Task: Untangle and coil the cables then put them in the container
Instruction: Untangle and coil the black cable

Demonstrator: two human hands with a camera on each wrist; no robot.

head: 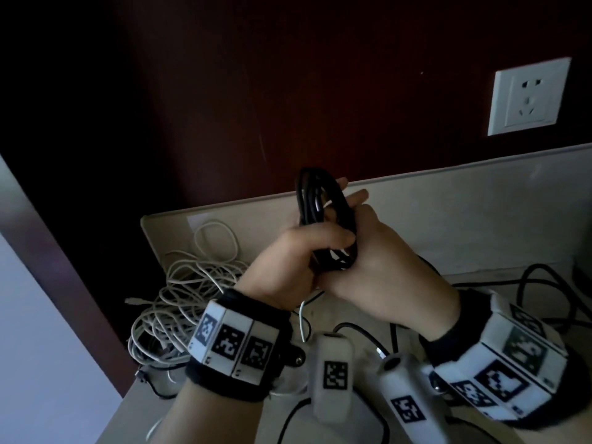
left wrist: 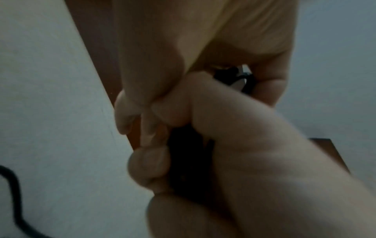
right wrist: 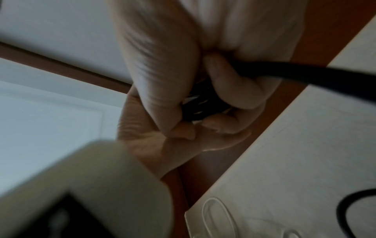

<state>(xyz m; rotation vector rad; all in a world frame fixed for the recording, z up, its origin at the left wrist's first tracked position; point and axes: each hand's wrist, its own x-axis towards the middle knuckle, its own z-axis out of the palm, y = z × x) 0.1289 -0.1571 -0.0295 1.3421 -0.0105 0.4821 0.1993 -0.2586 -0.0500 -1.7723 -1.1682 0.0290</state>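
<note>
A person's two bare hands meet above a pale beige tabletop (head: 480, 219), both clasped around a coil of thick black cable (head: 320, 200) that stands upright between them, its loops rising above the knuckles. The left hand (head: 298, 261) wraps its fingers around the lower part of the coil, thumb across the front; the right hand (head: 384, 261) closes on the same bundle from the other side, with two fingertips (head: 355, 197) reaching past the loops. From the right wrist view, a black strand (right wrist: 305, 75) runs out of the right hand's grip toward the edge of the picture, and the dark loops (right wrist: 201, 103) show between curled fingers. Behind and to the left of the hands lies a loose tangle of thin white cables (head: 179, 293), part of it resting in a shallow cream tray (head: 153, 232) with a raised lip. More black cable (head: 541, 283) snakes across the table to the right. A white wall socket (head: 528, 97) sits on the dark reddish-brown wall panel (head: 288, 91) beyond. Both wrists carry black bands (head: 272, 315) fitted with white marker blocks.
</note>
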